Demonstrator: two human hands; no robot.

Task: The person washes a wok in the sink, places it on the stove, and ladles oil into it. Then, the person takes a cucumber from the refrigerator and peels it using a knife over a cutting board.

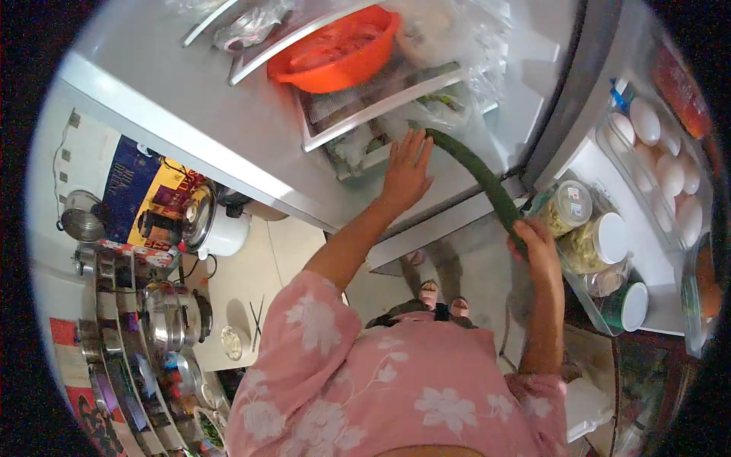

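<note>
Right grip [537,245] clasps the cucumber [489,183], long axis slanting toward the fridge [198,99].

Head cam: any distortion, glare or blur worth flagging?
Head view: fisheye bending, plain in the curved storage rack near the left rim; head view: black, speckled corners around the circular image; head view: pale highlights on the clear plastic in the fridge; head view: long green vegetable and right hand outlined clearly, fine texture soft.
</note>
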